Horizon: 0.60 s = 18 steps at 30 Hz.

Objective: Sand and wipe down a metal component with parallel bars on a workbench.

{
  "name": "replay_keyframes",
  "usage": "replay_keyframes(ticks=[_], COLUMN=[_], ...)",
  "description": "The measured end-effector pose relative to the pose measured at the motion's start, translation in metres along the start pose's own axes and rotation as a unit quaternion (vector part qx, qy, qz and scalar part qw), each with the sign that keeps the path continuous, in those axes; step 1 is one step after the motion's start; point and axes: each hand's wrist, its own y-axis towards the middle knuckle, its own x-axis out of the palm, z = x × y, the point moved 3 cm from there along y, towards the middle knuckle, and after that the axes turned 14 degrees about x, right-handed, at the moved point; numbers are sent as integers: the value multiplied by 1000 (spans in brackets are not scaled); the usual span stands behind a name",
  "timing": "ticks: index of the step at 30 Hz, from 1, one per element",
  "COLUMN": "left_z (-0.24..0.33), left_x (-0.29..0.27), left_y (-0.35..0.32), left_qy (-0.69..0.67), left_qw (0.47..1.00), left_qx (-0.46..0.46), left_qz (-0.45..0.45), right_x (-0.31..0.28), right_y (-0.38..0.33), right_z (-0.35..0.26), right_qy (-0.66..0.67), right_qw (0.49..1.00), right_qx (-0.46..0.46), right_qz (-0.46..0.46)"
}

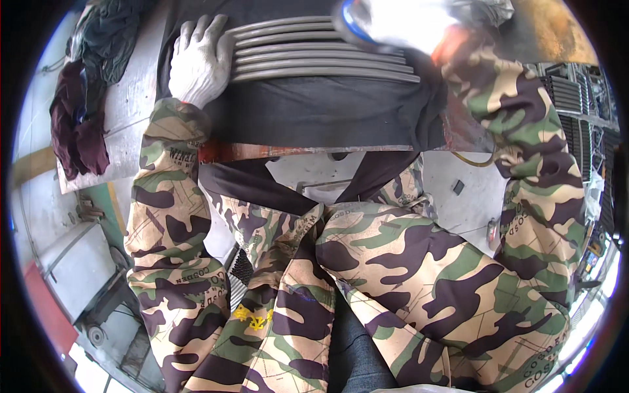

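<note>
Several long grey metal rods point(321, 57) lie side by side, running left to right, on a black cloth point(314, 114) spread over the bench. My left hand point(200, 62), in a white knitted glove, rests over their left ends with its fingers stretched out and spread. Over the right part of the rods is my right hand point(416, 23), also in a white glove, smeared by motion and glare. A blue curved edge point(354, 21) shows at its left side; I cannot make out what it belongs to. The fingers of that hand are not readable.
Dark green and maroon cloths point(85, 128) hang over the bench's left end. A rusty brown patch point(557, 26) covers the far right. Racks holding many dark bars point(567, 98) stand at right. A small dark block point(458, 187) lies on the floor beyond my knees.
</note>
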Motion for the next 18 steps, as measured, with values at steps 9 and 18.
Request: replay_keyframes(ticks=[9,18], left_z=[-11,-14], left_x=[1,-12], left_y=[-12,-26], left_qy=[8,-1], left_qw=[999,998], left_qx=[-24,-44], left_qz=[-26,-37], right_x=[-4,-4], right_y=[3,16], right_z=[-10,-24], right_qy=[34,38], right_qw=[999,999], right_qx=[-5,8], right_qz=[-25,-24])
